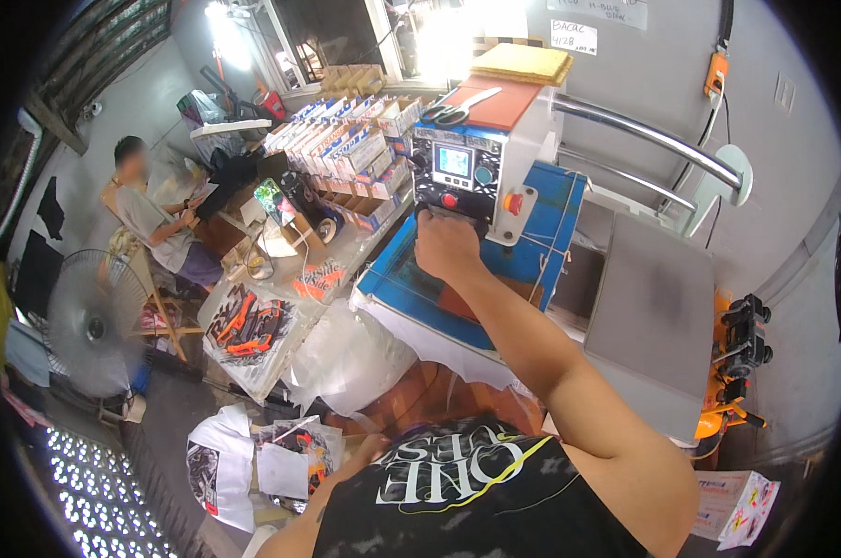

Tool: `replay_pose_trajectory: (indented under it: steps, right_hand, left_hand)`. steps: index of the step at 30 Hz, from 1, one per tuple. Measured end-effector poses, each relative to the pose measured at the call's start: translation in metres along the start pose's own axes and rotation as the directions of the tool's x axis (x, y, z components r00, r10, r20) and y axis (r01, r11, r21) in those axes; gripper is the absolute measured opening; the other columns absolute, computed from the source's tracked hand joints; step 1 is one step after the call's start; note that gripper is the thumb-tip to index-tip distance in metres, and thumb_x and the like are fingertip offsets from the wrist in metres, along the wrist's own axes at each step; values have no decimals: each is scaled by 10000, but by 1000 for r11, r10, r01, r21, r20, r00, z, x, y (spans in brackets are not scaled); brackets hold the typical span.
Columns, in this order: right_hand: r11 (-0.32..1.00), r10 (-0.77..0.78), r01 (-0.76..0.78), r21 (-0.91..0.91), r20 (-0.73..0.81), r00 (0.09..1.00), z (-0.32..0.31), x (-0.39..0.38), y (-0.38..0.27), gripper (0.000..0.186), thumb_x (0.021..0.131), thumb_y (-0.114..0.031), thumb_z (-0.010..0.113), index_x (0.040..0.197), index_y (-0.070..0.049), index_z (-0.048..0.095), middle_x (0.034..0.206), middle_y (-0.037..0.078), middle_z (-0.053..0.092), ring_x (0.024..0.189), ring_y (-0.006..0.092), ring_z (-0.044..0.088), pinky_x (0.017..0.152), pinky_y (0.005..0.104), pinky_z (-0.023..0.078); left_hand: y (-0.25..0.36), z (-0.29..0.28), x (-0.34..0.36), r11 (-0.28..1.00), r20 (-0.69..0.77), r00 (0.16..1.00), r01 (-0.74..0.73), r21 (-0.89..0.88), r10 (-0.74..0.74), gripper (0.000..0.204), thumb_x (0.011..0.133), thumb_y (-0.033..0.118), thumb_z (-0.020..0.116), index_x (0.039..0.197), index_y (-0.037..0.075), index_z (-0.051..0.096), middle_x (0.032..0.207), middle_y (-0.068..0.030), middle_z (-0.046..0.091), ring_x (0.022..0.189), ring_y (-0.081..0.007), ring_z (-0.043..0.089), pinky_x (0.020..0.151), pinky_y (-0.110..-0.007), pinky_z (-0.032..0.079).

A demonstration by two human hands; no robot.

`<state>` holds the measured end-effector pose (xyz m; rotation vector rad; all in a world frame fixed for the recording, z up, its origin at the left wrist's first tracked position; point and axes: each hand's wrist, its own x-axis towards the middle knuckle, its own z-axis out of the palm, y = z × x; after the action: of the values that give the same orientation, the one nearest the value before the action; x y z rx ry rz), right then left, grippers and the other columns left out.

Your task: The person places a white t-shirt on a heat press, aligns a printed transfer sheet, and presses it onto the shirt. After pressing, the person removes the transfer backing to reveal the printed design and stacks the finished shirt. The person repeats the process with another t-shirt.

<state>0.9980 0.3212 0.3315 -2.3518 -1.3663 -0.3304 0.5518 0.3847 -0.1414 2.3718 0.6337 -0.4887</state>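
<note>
My right hand (445,244) is closed around the black front handle (467,219) of a heat press (455,160). The press head has a small lit screen, a red button and a green button. Beneath it lies a blue platen (383,276) with a reddish-brown patch. A red emergency knob (512,203) sits to the right of my hand. Only a bit of skin of my left arm (372,448) shows at my side, near some printed transfer sheets (316,458); the left hand's fingers are hidden.
Scissors (460,109) and a yellow pad (523,63) lie atop the press. A grey second platen (648,316) stands at right. Leftward are a plastic-covered table with printed graphics (245,325), cardboard boxes (337,149), a fan (93,325) and a seated person (155,219).
</note>
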Motion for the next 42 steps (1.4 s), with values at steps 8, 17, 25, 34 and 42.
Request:
replay_pose_trajectory:
  steps: [8, 17, 25, 34, 42]
  right_hand:
    - [1000, -13, 14, -9, 65, 998, -8, -6, 4, 386, 858, -256, 683, 1124, 1, 574, 1033, 178, 709, 945, 314, 717, 780, 426, 584]
    - [1000, -1, 1, 0, 94, 996, -22, -11, -1, 447, 860, -335, 701, 1144, -11, 581, 1062, 186, 708, 981, 345, 710, 865, 453, 564]
    - [998, 26, -21, -64, 80, 996, -58, -54, 30, 384, 899, -369, 673, 1073, -35, 599, 970, 167, 725, 912, 340, 721, 801, 446, 576]
    - [881, 292, -316, -351, -122, 949, -97, -144, 88, 451, 894, -543, 654, 808, -101, 630, 793, 142, 704, 708, 342, 702, 632, 436, 554]
    - [557, 554, -700, -447, -428, 714, -123, -210, 124, 555, 884, -592, 655, 997, -58, 761, 996, 177, 729, 987, 399, 653, 952, 489, 452]
  left_hand:
    - [15, 10, -1, 1000, -40, 999, 0, 6, 0, 262, 884, 274, 578, 964, 72, 724, 940, -212, 691, 872, -371, 691, 713, -485, 550]
    - [25, 35, -13, 996, -153, 984, -80, 41, 85, 309, 927, 293, 537, 1027, 72, 729, 1002, -234, 690, 915, -390, 685, 755, -493, 554]
    - [5, 57, -53, 995, -110, 992, -58, 84, 67, 257, 926, 267, 540, 970, 79, 709, 936, -204, 682, 804, -371, 666, 708, -484, 539]
    - [-10, -138, 31, 771, -234, 847, 276, -574, -478, 208, 906, 209, 572, 774, 93, 682, 744, -111, 677, 689, -262, 656, 617, -432, 502]
    - [213, -420, 246, 734, -603, 481, -618, 281, 636, 137, 866, 35, 607, 988, 35, 671, 1031, -178, 644, 995, -395, 594, 875, -455, 478]
